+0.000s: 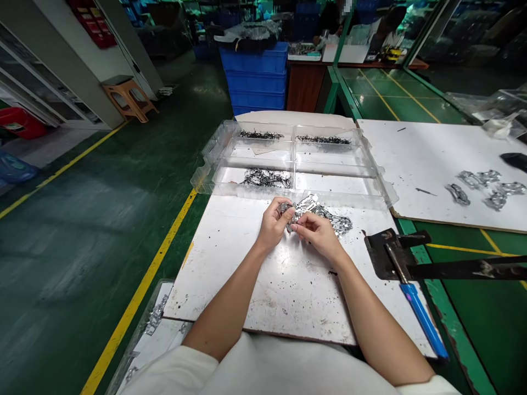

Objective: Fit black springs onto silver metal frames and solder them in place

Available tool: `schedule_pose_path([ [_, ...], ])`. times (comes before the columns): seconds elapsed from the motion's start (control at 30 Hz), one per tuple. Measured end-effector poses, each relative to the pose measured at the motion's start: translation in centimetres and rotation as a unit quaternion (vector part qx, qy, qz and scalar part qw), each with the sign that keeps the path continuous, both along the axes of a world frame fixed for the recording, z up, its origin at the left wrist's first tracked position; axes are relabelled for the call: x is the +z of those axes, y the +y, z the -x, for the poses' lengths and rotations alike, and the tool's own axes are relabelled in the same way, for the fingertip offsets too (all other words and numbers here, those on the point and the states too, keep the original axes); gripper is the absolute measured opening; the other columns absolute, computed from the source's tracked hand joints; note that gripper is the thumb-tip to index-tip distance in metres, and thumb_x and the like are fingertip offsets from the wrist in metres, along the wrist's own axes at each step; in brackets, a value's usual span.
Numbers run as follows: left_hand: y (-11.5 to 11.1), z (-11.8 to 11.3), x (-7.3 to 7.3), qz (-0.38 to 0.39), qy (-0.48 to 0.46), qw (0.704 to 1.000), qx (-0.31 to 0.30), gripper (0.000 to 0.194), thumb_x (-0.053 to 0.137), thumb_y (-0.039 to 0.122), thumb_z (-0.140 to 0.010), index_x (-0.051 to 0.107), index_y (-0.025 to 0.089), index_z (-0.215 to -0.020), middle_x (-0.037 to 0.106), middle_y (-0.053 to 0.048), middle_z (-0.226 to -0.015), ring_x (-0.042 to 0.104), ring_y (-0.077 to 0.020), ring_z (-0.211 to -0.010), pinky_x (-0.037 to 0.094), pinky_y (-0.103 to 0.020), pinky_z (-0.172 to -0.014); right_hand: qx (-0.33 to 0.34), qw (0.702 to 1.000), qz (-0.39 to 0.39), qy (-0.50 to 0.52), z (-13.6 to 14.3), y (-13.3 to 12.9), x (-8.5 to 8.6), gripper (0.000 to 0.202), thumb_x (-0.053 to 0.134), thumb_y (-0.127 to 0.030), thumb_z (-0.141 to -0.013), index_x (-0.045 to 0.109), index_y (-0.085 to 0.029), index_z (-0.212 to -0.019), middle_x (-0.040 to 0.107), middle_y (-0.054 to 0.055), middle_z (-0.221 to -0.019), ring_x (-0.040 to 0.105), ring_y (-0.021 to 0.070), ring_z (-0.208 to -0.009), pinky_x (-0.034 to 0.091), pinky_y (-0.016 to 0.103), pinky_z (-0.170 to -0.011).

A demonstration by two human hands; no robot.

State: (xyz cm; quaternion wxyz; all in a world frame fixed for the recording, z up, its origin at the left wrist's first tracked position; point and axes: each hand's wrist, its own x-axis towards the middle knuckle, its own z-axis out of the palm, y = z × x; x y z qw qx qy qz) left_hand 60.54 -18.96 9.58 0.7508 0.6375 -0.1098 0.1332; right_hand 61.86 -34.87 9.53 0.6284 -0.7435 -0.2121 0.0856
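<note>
My left hand (273, 224) is closed on a small silvery metal part (285, 208) over the white board (222, 247). From the right, my right hand (318, 232) pinches at the same part's lower edge; its fingertips hide whatever is between them. Just behind and right of my hands lies a pile of shiny metal parts (341, 224). Beyond it stands a clear plastic tray (293, 156) with compartments. Small black wiry pieces (267, 178) lie heaped in its near left compartment, with more in the two far ones.
A blue-handled tool (424, 321) leans on a black metal bracket (385, 255) at the board's right. Several metal parts (496, 198) lie on the right-hand board (420, 170). Blue crates (255, 82) are stacked behind the tray. Another person (385, 33) is at the back right.
</note>
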Motion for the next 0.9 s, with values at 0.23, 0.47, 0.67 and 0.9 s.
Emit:
schedule_pose_path([
  [0.23, 0.1, 0.0, -0.3, -0.004, 0.022, 0.998, -0.053, 0.036, 0.069, 0.049, -0.085, 0.056, 0.019, -0.101, 0.049, 0.005, -0.063, 0.047, -0.0084, -0.047, 0.042, -0.021, -0.043, 0.02, 0.999, 0.027, -0.025, 0.0, -0.3, 0.2, 0.045, 0.074, -0.059, -0.078, 0.054, -0.021, -0.063, 0.051, -0.003, -0.056, 0.044, 0.0136, -0.054, 0.034, 0.029, -0.055],
  [0.47, 0.1, 0.1, -0.2, -0.003, 0.028, 0.998, -0.063, 0.037, 0.069, 0.05, -0.085, 0.055, 0.02, -0.101, 0.048, 0.005, -0.062, 0.046, -0.0084, -0.046, 0.041, -0.021, -0.042, 0.038, 0.999, -0.006, 0.002, -0.1, -0.4, 0.2, 0.046, 0.073, -0.056, -0.079, 0.05, -0.021, -0.06, 0.047, -0.004, -0.053, 0.04, 0.0124, -0.053, 0.029, 0.028, -0.054],
  [0.67, 0.1, -0.1, -0.6, 0.006, 0.018, 0.997, -0.071, 0.036, 0.07, 0.047, -0.085, 0.055, 0.019, -0.102, 0.049, 0.004, -0.065, 0.048, -0.0081, -0.048, 0.043, -0.02, -0.043, 0.038, 0.999, -0.018, 0.007, -0.1, -0.5, 0.3, 0.048, 0.073, -0.055, -0.079, 0.047, -0.021, -0.059, 0.045, -0.005, -0.053, 0.038, 0.0117, -0.054, 0.028, 0.027, -0.054],
  [0.9, 0.3, -0.4, -0.8, -0.002, -0.003, 0.997, -0.072, 0.034, 0.067, 0.044, -0.088, 0.059, 0.018, -0.108, 0.053, 0.001, -0.074, 0.052, -0.0091, -0.055, 0.046, -0.019, -0.044, -0.024, 0.995, 0.049, -0.083, -0.3, -1.1, 0.5, 0.04, 0.076, -0.052, -0.079, 0.055, -0.02, -0.067, 0.051, -0.003, -0.059, 0.042, 0.0118, -0.054, 0.031, 0.027, -0.052],
])
